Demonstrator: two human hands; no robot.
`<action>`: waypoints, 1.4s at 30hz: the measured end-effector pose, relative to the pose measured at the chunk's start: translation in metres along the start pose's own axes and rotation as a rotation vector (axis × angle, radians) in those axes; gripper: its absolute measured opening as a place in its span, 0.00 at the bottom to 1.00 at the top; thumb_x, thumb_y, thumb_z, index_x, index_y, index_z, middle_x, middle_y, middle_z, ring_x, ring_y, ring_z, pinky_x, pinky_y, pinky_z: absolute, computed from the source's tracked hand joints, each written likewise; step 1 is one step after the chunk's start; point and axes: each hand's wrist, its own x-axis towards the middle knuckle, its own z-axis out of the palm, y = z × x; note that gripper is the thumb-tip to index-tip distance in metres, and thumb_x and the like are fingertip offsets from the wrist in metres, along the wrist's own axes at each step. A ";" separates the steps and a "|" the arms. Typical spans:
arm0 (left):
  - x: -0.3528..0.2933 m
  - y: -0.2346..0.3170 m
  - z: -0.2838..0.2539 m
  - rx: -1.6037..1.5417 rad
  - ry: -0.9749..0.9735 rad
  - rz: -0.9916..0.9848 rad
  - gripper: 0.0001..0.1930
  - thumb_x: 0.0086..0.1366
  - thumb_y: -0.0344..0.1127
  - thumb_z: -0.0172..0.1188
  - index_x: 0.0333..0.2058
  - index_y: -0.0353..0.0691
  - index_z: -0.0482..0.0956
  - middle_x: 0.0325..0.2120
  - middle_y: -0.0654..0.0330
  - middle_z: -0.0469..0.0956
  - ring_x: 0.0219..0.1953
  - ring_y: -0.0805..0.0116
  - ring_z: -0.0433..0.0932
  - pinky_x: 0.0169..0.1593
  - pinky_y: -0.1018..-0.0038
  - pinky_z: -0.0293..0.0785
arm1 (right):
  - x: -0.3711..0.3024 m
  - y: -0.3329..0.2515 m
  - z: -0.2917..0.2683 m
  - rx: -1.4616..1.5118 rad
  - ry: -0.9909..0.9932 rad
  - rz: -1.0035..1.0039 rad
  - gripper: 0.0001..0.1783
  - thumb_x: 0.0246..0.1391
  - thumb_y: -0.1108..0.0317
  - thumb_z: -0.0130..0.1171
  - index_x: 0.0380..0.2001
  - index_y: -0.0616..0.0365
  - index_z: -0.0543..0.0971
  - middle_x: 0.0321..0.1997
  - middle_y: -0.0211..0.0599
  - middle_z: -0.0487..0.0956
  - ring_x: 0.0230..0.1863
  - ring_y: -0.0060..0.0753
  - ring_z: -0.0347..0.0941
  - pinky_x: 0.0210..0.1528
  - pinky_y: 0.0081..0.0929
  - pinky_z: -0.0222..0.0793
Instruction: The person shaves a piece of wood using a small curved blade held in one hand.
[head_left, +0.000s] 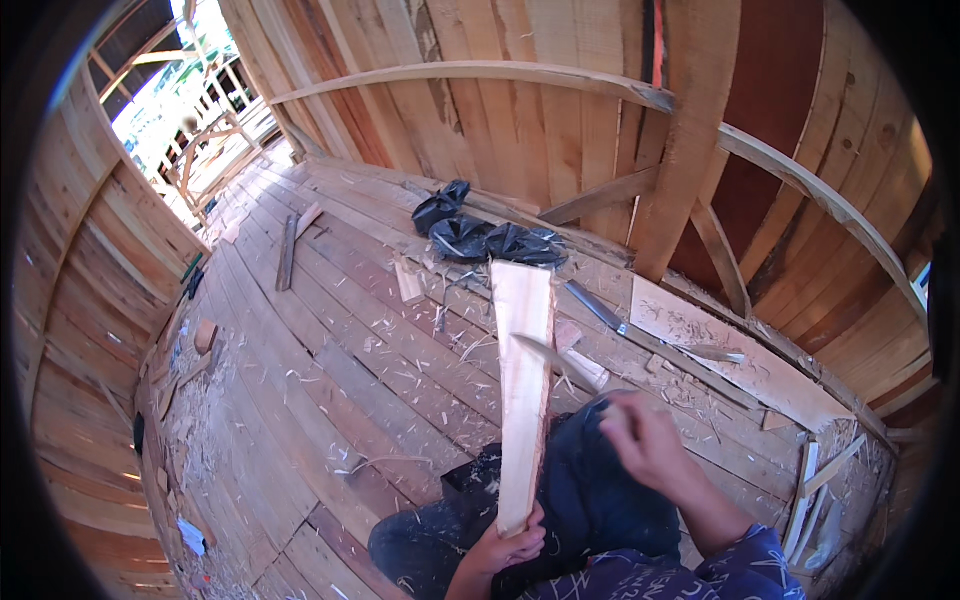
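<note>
A long pale wooden piece [522,400], wide at its far end and narrower toward me, stands tilted in front of my lap. My left hand [508,548] is wrapped around its lower end. My right hand [645,440] is closed, above my right knee, on what looks like a knife; the handle is mostly hidden. The curved grey knife blade [556,357] reaches left from that hand, and its tip overlaps the upper part of the wooden piece. Whether the edge is cutting in, I cannot tell.
Black plastic bags [490,238] lie by the plank wall. Right of the wood, a bluish-grey knife-like tool [596,307] rests on the floor, near a flat board [720,345]. Shavings litter the planks. Wood strips [822,475] lie at lower right. A doorway [190,120] opens at far left.
</note>
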 end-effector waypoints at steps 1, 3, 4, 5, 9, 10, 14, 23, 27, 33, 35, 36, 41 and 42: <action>0.001 0.001 0.001 -0.006 0.015 -0.022 0.12 0.61 0.31 0.57 0.35 0.45 0.59 0.15 0.72 0.56 0.13 0.84 0.53 0.17 0.85 0.47 | -0.001 -0.003 0.000 0.038 -0.118 0.091 0.17 0.57 0.71 0.56 0.49 0.61 0.68 0.34 0.37 0.77 0.30 0.27 0.73 0.34 0.23 0.69; 0.003 0.004 0.003 0.027 0.080 -0.015 0.12 0.62 0.30 0.56 0.35 0.45 0.60 0.15 0.72 0.56 0.13 0.84 0.53 0.17 0.85 0.47 | 0.002 -0.018 -0.005 0.259 -0.176 0.228 0.16 0.58 0.72 0.55 0.48 0.62 0.68 0.35 0.38 0.78 0.33 0.25 0.74 0.36 0.22 0.69; 0.005 0.002 0.003 0.052 0.126 -0.016 0.12 0.62 0.30 0.56 0.35 0.44 0.60 0.15 0.72 0.56 0.13 0.84 0.53 0.17 0.85 0.47 | -0.003 -0.013 -0.007 0.287 -0.122 0.234 0.16 0.57 0.72 0.56 0.48 0.62 0.68 0.35 0.39 0.78 0.34 0.26 0.75 0.37 0.23 0.70; 0.007 0.000 0.004 0.078 0.173 -0.017 0.11 0.62 0.29 0.56 0.35 0.44 0.60 0.15 0.72 0.56 0.13 0.84 0.53 0.17 0.85 0.47 | -0.007 -0.008 -0.008 0.315 -0.067 0.240 0.16 0.57 0.72 0.56 0.48 0.63 0.68 0.35 0.40 0.78 0.36 0.26 0.76 0.38 0.23 0.70; 0.013 -0.005 0.009 0.179 0.332 0.045 0.10 0.63 0.25 0.54 0.35 0.44 0.61 0.15 0.71 0.56 0.13 0.84 0.53 0.17 0.85 0.47 | -0.008 0.000 -0.011 0.201 -0.112 0.225 0.15 0.57 0.73 0.56 0.47 0.63 0.70 0.34 0.42 0.79 0.37 0.27 0.77 0.36 0.24 0.71; 0.015 -0.003 0.009 0.210 0.354 0.051 0.10 0.63 0.24 0.54 0.35 0.44 0.61 0.16 0.71 0.57 0.13 0.84 0.54 0.17 0.84 0.47 | -0.011 0.002 -0.014 0.171 -0.133 0.172 0.14 0.56 0.73 0.57 0.46 0.63 0.71 0.34 0.42 0.79 0.36 0.28 0.77 0.36 0.24 0.71; 0.019 0.000 0.016 0.275 0.355 0.041 0.10 0.62 0.23 0.54 0.35 0.43 0.61 0.16 0.71 0.57 0.14 0.84 0.55 0.17 0.84 0.48 | -0.017 0.003 -0.022 0.060 -0.219 -0.041 0.15 0.53 0.71 0.59 0.44 0.61 0.74 0.29 0.42 0.77 0.31 0.37 0.78 0.33 0.27 0.71; 0.015 -0.006 0.038 0.318 0.264 -0.010 0.10 0.63 0.23 0.53 0.37 0.42 0.61 0.17 0.71 0.58 0.14 0.85 0.55 0.17 0.85 0.47 | 0.005 0.007 -0.020 -0.232 -0.353 -0.298 0.16 0.46 0.68 0.63 0.40 0.57 0.75 0.28 0.37 0.71 0.26 0.41 0.72 0.26 0.33 0.68; 0.012 -0.010 0.040 0.152 0.188 -0.014 0.10 0.63 0.24 0.53 0.38 0.42 0.61 0.17 0.71 0.58 0.14 0.84 0.54 0.17 0.85 0.46 | 0.008 0.008 -0.020 -0.291 -0.340 -0.293 0.16 0.47 0.67 0.63 0.40 0.57 0.74 0.31 0.37 0.71 0.29 0.41 0.75 0.28 0.35 0.70; 0.016 -0.010 0.045 0.055 0.138 -0.035 0.08 0.64 0.26 0.52 0.39 0.42 0.62 0.17 0.70 0.57 0.14 0.84 0.52 0.17 0.85 0.46 | 0.001 0.000 -0.026 -0.306 -0.530 -0.346 0.15 0.50 0.61 0.62 0.37 0.56 0.74 0.24 0.33 0.73 0.25 0.41 0.75 0.25 0.35 0.70; 0.017 -0.010 0.046 0.036 0.144 -0.023 0.08 0.65 0.27 0.51 0.38 0.42 0.62 0.17 0.70 0.57 0.13 0.84 0.52 0.17 0.85 0.46 | 0.006 -0.010 -0.026 -0.325 -0.499 -0.336 0.16 0.51 0.55 0.60 0.34 0.55 0.73 0.20 0.33 0.73 0.22 0.41 0.74 0.24 0.34 0.69; 0.018 -0.010 0.046 0.036 0.147 -0.027 0.08 0.64 0.27 0.51 0.38 0.42 0.62 0.17 0.70 0.57 0.13 0.84 0.52 0.17 0.84 0.46 | 0.007 -0.013 -0.027 -0.335 -0.485 -0.331 0.17 0.52 0.52 0.60 0.32 0.55 0.73 0.19 0.33 0.73 0.21 0.42 0.74 0.23 0.34 0.69; 0.022 -0.013 0.057 0.179 0.239 -0.017 0.08 0.64 0.23 0.51 0.37 0.42 0.62 0.16 0.70 0.58 0.13 0.84 0.53 0.17 0.83 0.47 | 0.009 -0.004 -0.031 -0.553 -0.443 -0.421 0.22 0.51 0.46 0.58 0.24 0.54 0.71 0.16 0.33 0.71 0.19 0.39 0.72 0.21 0.33 0.66; 0.023 -0.016 0.057 0.232 0.235 -0.006 0.09 0.64 0.23 0.52 0.37 0.42 0.61 0.16 0.70 0.58 0.13 0.84 0.54 0.17 0.83 0.47 | 0.013 -0.002 -0.032 -0.583 -0.424 -0.440 0.22 0.51 0.46 0.59 0.22 0.54 0.70 0.16 0.33 0.71 0.18 0.38 0.72 0.20 0.34 0.66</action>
